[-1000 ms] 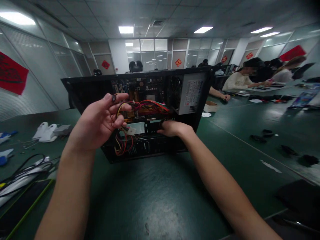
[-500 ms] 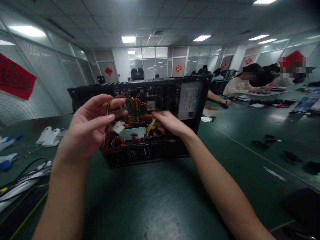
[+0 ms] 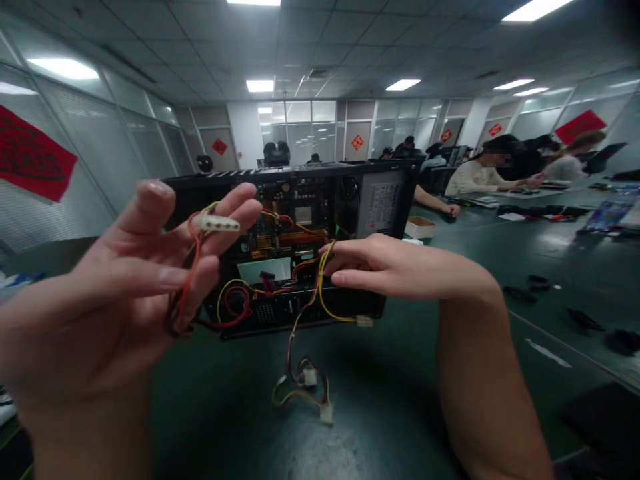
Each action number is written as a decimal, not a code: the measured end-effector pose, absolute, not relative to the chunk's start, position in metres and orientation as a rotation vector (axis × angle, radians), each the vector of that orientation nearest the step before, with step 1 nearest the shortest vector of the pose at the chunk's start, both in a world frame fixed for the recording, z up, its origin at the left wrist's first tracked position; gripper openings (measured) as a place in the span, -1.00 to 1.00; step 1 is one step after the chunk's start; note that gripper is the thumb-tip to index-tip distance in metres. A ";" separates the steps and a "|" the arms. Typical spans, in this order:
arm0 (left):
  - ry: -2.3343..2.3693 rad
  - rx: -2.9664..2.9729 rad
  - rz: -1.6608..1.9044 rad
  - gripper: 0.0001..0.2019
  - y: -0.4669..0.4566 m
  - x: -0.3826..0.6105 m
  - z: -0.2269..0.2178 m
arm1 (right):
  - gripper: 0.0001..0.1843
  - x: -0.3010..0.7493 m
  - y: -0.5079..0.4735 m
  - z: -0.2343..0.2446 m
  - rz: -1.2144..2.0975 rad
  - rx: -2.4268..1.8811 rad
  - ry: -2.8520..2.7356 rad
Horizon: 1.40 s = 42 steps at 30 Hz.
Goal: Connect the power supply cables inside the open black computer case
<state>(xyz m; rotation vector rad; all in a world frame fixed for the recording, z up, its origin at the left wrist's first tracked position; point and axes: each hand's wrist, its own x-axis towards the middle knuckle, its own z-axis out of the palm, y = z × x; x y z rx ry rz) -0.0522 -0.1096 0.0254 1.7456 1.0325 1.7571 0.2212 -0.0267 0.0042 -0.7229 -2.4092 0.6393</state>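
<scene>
A desktop computer case (image 3: 293, 310) lies with its open side facing me, showing the motherboard (image 3: 293, 190) and a power supply (image 3: 380, 203). My left hand (image 3: 130, 280) is nearer the camera, loosely gripping a red and black power cable with a white four-pin connector (image 3: 217, 224) across its fingers. My right hand (image 3: 385, 263) is in front of the case, its fingertips closed around yellow and dark power wires (image 3: 324, 263). From these wires, one white connector (image 3: 365, 321) hangs at the case's lower edge, and two more white connectors (image 3: 326, 414) dangle over the tabletop.
The green table (image 3: 380, 407) extends to the right, with small black parts (image 3: 583, 315) and a paper strip (image 3: 547, 352) on it. A small open box (image 3: 420, 227) stands behind the case's right side. People (image 3: 493, 167) sit working at the right.
My left hand has come toward the camera and left, bringing a white connector along. My right hand has drawn wires out of the case, and their connectors now hang in front.
</scene>
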 end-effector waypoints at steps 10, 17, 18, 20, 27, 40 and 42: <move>1.340 1.980 1.658 -0.76 -0.053 -0.051 0.002 | -0.60 0.190 0.010 -0.017 0.499 -0.648 -2.335; 1.365 1.938 1.607 -0.89 -0.078 -0.067 0.017 | -0.65 0.203 -0.010 -0.004 0.367 -0.793 -2.542; 1.346 1.928 1.646 -0.90 -0.081 -0.068 0.020 | -0.61 0.207 -0.014 0.000 0.296 -0.856 -2.487; 1.260 1.867 1.786 -0.93 -0.086 -0.069 0.024 | -0.52 0.216 -0.021 0.005 0.167 -0.971 -2.383; 0.994 1.799 1.979 -0.84 -0.091 -0.065 0.027 | -0.38 0.229 -0.035 0.004 -0.063 -1.107 -2.252; 1.084 1.972 1.336 -0.69 -0.111 -0.041 0.014 | -0.64 0.202 -0.059 0.011 -0.007 -0.762 -2.172; 1.057 2.007 1.341 -0.64 -0.114 -0.038 0.013 | -0.67 0.200 -0.058 0.010 -0.042 -0.688 -2.182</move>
